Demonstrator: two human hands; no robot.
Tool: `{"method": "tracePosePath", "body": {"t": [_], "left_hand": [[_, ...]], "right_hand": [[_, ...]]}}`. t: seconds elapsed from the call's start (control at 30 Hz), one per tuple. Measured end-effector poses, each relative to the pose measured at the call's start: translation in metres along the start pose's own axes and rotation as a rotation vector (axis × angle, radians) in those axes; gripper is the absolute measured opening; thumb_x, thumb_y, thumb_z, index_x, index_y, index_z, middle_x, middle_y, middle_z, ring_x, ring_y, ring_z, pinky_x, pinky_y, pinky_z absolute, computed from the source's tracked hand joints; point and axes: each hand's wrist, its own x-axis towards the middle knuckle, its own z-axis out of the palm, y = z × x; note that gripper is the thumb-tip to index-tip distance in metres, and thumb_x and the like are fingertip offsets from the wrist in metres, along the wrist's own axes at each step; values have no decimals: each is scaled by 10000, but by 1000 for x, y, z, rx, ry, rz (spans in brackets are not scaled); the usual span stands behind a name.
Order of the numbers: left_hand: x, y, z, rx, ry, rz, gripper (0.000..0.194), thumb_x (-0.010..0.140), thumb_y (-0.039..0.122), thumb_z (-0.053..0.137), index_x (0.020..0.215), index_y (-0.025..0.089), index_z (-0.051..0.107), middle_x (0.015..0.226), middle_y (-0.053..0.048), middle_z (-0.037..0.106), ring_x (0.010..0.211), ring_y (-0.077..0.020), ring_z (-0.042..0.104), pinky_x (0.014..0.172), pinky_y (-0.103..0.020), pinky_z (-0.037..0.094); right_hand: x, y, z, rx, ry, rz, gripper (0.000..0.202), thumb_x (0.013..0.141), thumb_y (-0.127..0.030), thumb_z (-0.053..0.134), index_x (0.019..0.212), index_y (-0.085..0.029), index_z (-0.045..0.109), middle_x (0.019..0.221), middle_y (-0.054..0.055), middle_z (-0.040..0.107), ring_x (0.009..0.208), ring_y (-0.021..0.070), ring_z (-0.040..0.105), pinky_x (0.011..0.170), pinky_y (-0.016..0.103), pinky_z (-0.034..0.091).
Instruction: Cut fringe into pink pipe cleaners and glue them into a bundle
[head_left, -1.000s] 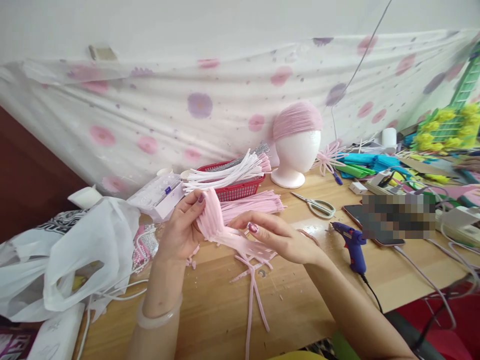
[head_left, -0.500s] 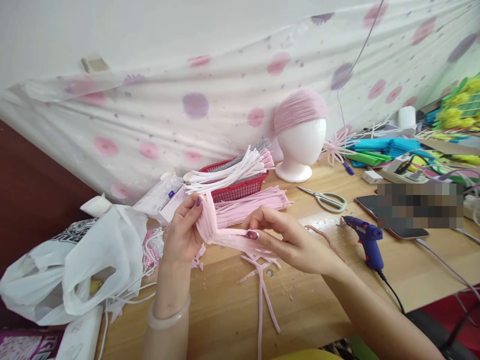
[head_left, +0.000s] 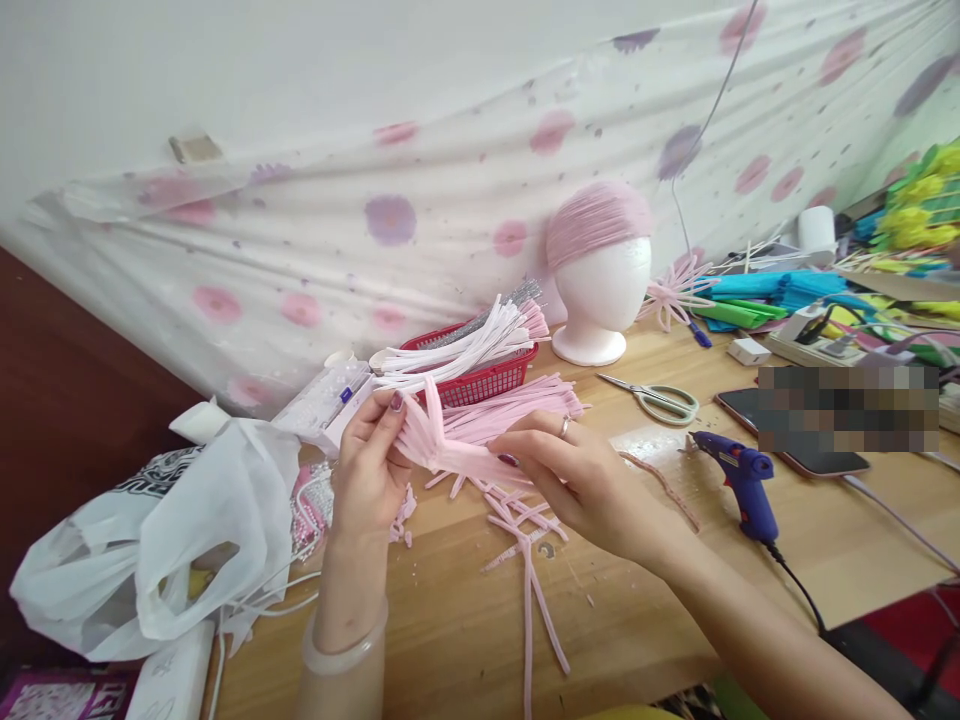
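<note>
My left hand (head_left: 369, 455) pinches one end of a band of pink fuzzy stems (head_left: 442, 450), laid side by side and bent at an angle near its fingers. At the band's right part is my right hand (head_left: 574, 475), thumb and fingers closed on the pink stems. Under the hands, loose pink stems (head_left: 527, 600) lie crossed on the wooden table (head_left: 450, 640). Behind them a bundle of pink stems (head_left: 517, 405) rests in front of a red basket (head_left: 495, 378) holding white, pink and silver stems.
A white foam head (head_left: 604, 290) wrapped in pink stands at the back. Scissors (head_left: 660, 400), a blue glue gun (head_left: 742, 480) with its cord, and a phone (head_left: 817, 450) lie to the right. A white plastic bag (head_left: 217, 530) sits at the left.
The pink band is turned and its stems now fan out at the left hand. My right hand has rolled over, showing its ring. The view has shifted slightly.
</note>
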Motion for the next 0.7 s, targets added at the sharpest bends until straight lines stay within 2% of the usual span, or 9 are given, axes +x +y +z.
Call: {"method": "tracePosePath", "body": {"t": [0.37,0.57,0.7], "left_hand": [[0,-8,-2,20,4,15,252,596,276,875,742,185,691,706,50,698,590,-62,637,561,-119,500],[0,-5,-2,-61,-22,-10,300,535,264,913,724,182,696,683,58,695,564,-48,626,543,-101,504],[-2,-4,-1,-79,-45,-14,273,562,240,901,747,181,709,674,52,691,559,-55,629,542,-107,512]], "right_hand": [[-3,7,7,-30,16,-33,268,961,-102,426,1103,-198,632,854,69,634,775,171,607,657,280,492],[-6,7,-3,97,-138,157,306,942,-128,462,1239,-196,490,917,56,651,819,170,610,732,294,497],[-13,13,-7,170,-167,214,267,939,-185,496,1205,-204,476,931,53,614,830,172,586,748,300,497]]}}
